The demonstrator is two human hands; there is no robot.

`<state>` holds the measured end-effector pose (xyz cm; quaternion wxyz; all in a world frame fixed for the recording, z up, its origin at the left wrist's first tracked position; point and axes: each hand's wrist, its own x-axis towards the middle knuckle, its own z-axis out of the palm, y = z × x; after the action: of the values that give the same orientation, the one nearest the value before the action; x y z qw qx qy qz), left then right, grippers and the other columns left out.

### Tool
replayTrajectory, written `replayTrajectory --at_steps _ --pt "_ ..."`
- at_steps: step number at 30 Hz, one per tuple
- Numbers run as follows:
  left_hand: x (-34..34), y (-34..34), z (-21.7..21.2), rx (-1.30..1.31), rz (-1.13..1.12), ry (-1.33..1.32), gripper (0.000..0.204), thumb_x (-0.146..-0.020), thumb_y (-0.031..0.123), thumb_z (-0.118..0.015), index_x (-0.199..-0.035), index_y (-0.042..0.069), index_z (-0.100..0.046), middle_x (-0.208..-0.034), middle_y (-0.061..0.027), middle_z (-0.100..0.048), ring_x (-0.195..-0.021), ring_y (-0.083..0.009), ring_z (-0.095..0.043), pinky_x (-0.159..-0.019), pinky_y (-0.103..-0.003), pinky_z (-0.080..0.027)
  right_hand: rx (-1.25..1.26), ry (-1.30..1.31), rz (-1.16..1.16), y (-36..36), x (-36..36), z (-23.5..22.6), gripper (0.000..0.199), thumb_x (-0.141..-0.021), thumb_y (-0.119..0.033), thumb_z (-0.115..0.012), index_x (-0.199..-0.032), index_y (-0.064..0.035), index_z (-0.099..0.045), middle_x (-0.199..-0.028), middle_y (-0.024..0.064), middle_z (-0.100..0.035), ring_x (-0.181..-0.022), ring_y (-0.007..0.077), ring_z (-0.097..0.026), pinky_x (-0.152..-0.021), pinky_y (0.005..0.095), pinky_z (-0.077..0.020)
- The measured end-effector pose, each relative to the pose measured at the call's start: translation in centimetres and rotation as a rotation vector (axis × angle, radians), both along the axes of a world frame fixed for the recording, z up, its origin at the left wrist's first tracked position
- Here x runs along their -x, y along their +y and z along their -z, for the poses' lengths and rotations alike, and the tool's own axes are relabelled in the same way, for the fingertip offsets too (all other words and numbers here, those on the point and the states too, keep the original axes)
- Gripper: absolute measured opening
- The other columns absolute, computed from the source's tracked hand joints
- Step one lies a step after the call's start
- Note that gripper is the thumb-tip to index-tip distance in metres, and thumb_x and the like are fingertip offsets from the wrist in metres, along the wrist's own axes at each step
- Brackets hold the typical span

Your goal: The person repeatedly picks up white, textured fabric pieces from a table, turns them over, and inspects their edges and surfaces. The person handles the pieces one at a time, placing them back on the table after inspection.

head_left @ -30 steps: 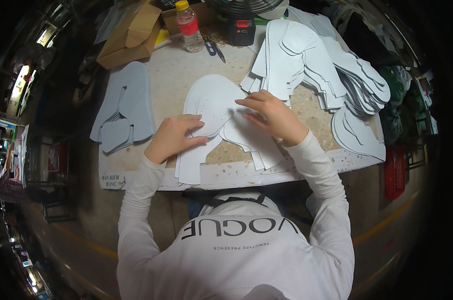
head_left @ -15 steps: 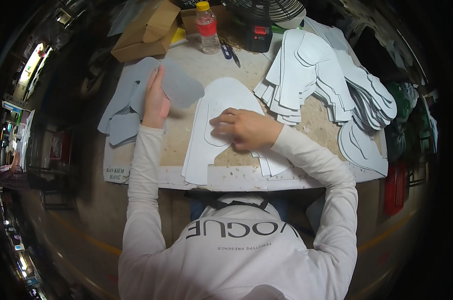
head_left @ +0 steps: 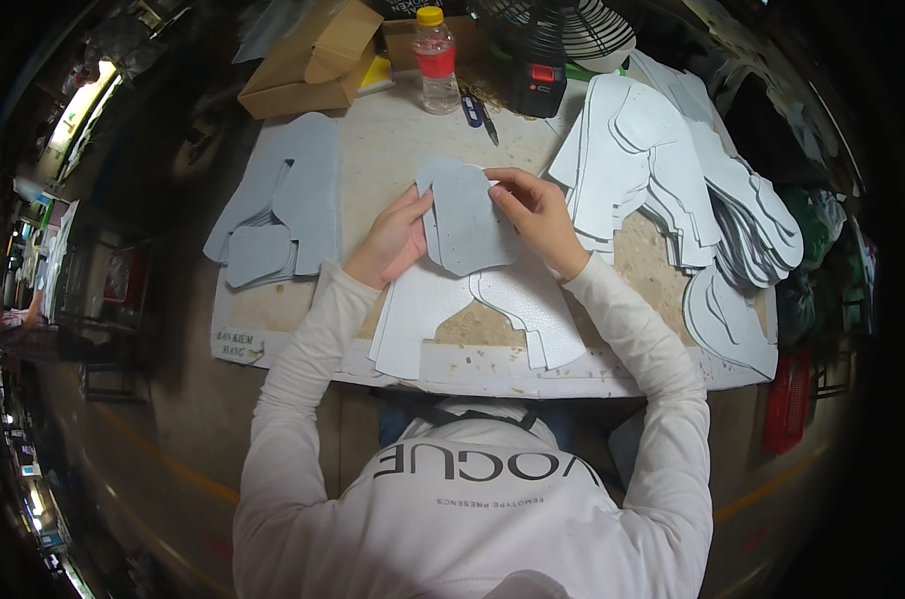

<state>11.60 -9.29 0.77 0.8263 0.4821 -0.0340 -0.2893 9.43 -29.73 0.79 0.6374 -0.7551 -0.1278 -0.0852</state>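
Between my two hands, over the middle of the table, is a small grey cut panel with a rounded lower end; another grey layer shows along its left edge. My left hand grips the left edge, thumb on top. At the upper right edge, my right hand pinches the panel between thumb and fingers. Beneath lie large white curved panels with a grained, leather-like face, their upper part covered by the grey panel and my hands. A pile of grey panels lies left of my left hand.
Overlapping white panels are heaped at the right, reaching the table's edge. At the back stand a cardboard box, a yellow-capped bottle and a fan. Pens lie before the fan. Scraps litter the table.
My left hand has come from the grey pile to the middle. A small panel has been lifted off the white ones, its grey side now showing, and my right hand has shifted right to its edge.
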Motion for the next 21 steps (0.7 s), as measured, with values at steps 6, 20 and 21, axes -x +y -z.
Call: replayTrajectory --at_steps 6,20,21 --pt "0.9 -0.8 -0.3 -0.019 0.096 -0.02 0.05 -0.097 0.015 -0.046 -0.141 0.004 -0.027 -0.133 -0.011 -0.045 -0.12 -0.0189 -0.049 -0.099 -0.036 -0.044 0.039 0.069 0.098 0.0 -0.5 2.3 0.024 -0.086 -0.008 -0.06 -0.109 -0.0029 -0.064 -0.083 0.0059 -0.065 -0.074 0.0098 -0.059 -0.073 0.0229 -0.0475" --pt "0.2 18.0 -6.6 -0.659 -0.481 -0.576 0.039 -0.08 0.013 -0.073 -0.112 0.001 -0.054 -0.091 -0.0062 -0.065 -0.08 -0.0087 -0.06 -0.069 -0.022 -0.047 0.142 -0.106 0.13 -1.3 -0.8 2.2 0.022 -0.087 -0.005 -0.056 -0.104 -0.0098 -0.068 -0.091 0.0017 -0.06 -0.074 0.0083 -0.054 -0.056 0.02 -0.0412" --pt "0.0 19.8 -6.3 -0.669 -0.552 -0.508 0.039 -0.08 0.014 -0.073 -0.112 0.001 -0.054 -0.092 -0.0068 -0.065 -0.08 -0.0095 -0.06 -0.069 -0.022 -0.047 0.153 -0.108 0.134 -1.3 -0.8 2.1 0.021 -0.087 -0.005 -0.056 -0.104 -0.0099 -0.069 -0.091 0.0013 -0.06 -0.074 0.0082 -0.054 -0.055 0.0199 -0.0406"
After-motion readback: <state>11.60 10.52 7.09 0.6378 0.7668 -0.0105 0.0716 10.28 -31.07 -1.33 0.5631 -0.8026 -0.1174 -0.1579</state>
